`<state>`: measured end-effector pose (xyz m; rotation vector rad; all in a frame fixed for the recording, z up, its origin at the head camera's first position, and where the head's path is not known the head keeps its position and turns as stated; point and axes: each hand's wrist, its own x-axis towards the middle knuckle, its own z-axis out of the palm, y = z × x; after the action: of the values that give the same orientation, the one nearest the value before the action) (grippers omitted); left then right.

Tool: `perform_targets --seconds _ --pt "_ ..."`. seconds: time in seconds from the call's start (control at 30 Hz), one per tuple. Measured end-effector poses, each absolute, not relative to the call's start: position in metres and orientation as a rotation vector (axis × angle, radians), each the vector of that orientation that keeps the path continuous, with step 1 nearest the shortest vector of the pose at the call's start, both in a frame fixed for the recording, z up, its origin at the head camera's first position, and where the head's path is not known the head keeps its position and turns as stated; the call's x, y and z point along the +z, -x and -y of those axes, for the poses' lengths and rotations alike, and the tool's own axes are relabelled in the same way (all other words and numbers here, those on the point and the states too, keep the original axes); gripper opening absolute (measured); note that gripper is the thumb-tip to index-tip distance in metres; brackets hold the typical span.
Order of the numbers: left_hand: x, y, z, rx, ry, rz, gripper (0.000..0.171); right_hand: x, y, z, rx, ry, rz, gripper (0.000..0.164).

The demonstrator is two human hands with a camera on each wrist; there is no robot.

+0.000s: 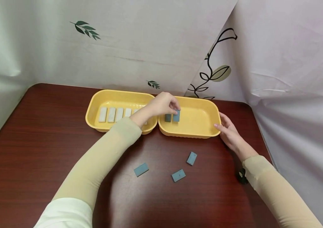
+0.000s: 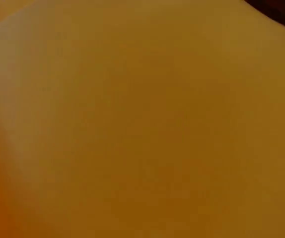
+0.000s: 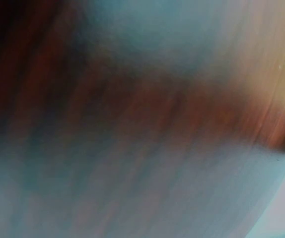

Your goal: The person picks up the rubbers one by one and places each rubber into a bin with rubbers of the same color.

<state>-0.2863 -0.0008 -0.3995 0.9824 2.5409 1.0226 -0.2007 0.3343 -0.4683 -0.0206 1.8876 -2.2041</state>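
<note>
In the head view my left hand (image 1: 164, 104) pinches a blue rectangular block (image 1: 177, 116) over the left part of the right yellow tray (image 1: 198, 133). Just left of it, a second blue block (image 1: 168, 118) lies in that tray, partly under the hand. My right hand (image 1: 229, 133) grips the tray's right end, thumb on the rim and fingers along the outer wall. The left yellow tray (image 1: 93, 122) holds a row of several white blocks (image 1: 111, 115), some hidden by my left forearm. A blurred yellowish surface fills the left wrist view.
Three more blue blocks lie apart on the dark red table (image 1: 50, 152): one at the left (image 1: 141, 170), one in the middle (image 1: 178, 175), one farther back (image 1: 191, 158). A small black object (image 1: 242, 176) sits by my right forearm. A pale curtain (image 1: 121, 47) hangs behind the trays.
</note>
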Motion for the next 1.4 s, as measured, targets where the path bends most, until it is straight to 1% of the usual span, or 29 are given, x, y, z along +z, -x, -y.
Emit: perform_targets --seconds 0.4,0.83,1.4 --pt "-0.409 0.295 -0.010 0.932 -0.965 -2.541 0.009 -0.469 0.201 -0.335 -2.191 0.035 -1.902 0.046" --pt "-0.412 0.295 -0.014 0.771 -0.956 -2.584 0.007 -0.470 0.201 -0.334 -2.218 0.038 -1.884 0.049" --pt "-0.411 0.295 -0.018 0.716 -0.939 -2.642 0.008 -0.470 0.201 -0.333 -2.227 0.039 -1.886 0.047"
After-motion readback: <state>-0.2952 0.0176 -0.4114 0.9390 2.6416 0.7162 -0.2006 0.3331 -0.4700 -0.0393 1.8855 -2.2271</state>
